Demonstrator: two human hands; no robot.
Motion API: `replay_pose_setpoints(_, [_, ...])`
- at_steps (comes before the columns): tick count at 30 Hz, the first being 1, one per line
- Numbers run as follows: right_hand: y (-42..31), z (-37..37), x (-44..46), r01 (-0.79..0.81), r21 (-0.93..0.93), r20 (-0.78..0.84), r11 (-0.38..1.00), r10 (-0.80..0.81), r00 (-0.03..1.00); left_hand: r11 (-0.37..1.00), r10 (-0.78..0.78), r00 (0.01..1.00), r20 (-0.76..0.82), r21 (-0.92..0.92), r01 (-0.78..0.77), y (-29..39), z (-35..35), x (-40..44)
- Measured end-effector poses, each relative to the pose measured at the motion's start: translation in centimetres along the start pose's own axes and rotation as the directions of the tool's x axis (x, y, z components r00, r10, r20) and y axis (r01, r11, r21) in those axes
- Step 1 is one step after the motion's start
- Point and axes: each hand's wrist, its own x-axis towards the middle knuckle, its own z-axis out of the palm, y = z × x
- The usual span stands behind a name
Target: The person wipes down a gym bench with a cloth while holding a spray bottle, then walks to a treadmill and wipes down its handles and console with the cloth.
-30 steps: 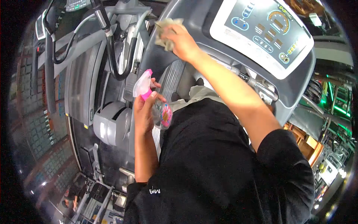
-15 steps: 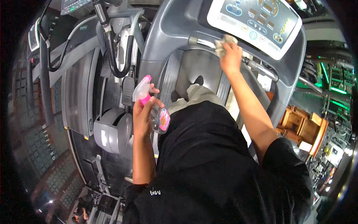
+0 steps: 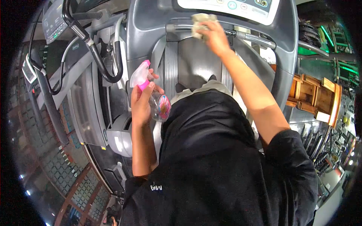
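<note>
My left hand (image 3: 141, 103) is wrapped round a clear spray bottle (image 3: 160, 108) with a pink and white trigger head, held upright left of my body. A pale, crumpled cloth (image 3: 201, 23) is bunched in my right hand (image 3: 215, 36). The cloth lies over the metal-and-black handlebar (image 3: 181, 27) of a treadmill, just under its white-framed console panel (image 3: 233, 8). My right palm is hidden from view.
Below the bar runs the treadmill belt (image 3: 198, 56), where my feet stand. An elliptical machine with a curved black handle (image 3: 98, 60) is close on the left. Wooden shelving (image 3: 315, 96) stands at the right. Part of another person shows at the bottom left.
My right hand and the cloth have gone from the grey console edge at the left to the handlebar, then leftward along it. The view has shifted; my left hand still holds the bottle.
</note>
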Motion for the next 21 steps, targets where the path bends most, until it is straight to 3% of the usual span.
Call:
replay_pose_setpoints(1, [1.7, -1.4, -0.9, -0.070, 0.037, -0.019, 0.997, 0.070, 0.997, 1.000, 0.002, 1.000, 0.005, 0.002, -0.002, -0.1, 0.5, 0.3])
replay_pose_setpoints(4, [7.5, -6.1, -3.7, 0.101, -0.229, -0.044, 0.968, -0.114, 0.992, 0.999, -0.024, 1.000, -0.007, 0.036, 0.024, -1.1, 1.3, 1.0])
replay_pose_setpoints(6, [8.8, -9.7, -4.7, 0.090, -0.275, -0.044, 0.957, -0.106, 0.993, 0.997, -0.013, 0.999, -0.029, 0.073, 0.016, -1.5, 2.3, 1.2])
replay_pose_setpoints(11, [16.8, -15.9, -6.9, -0.235, -0.357, -0.134, 0.904, 0.199, 0.971, 0.997, 0.001, 0.999, -0.037, 0.071, 0.001, -2.5, 4.4, 2.4])
replay_pose_setpoints(15, [20.3, -17.7, -8.3, -0.391, -0.392, -0.271, 0.833, 0.302, 0.914, 0.999, -0.005, 1.000, -0.028, 0.046, 0.006, -2.1, 6.4, 2.8])
replay_pose_setpoints(18, [18.0, -15.5, -6.6, -0.356, -0.552, -0.250, 0.754, 0.258, 0.933, 0.999, -0.008, 0.999, -0.044, 0.049, 0.010, -2.3, 8.0, 3.2])
replay_pose_setpoints(19, [17.5, -13.9, -5.8, -0.283, -0.491, -0.265, 0.824, 0.168, 0.949, 0.999, -0.014, 0.999, -0.053, 0.051, 0.016, -2.3, 8.6, 3.2])
replay_pose_setpoints(21, [13.4, -10.1, -4.1, -0.188, -0.442, -0.148, 0.877, 0.135, 0.980, 0.999, -0.035, 0.997, -0.072, 0.020, 0.037, -2.0, 9.9, 3.0])
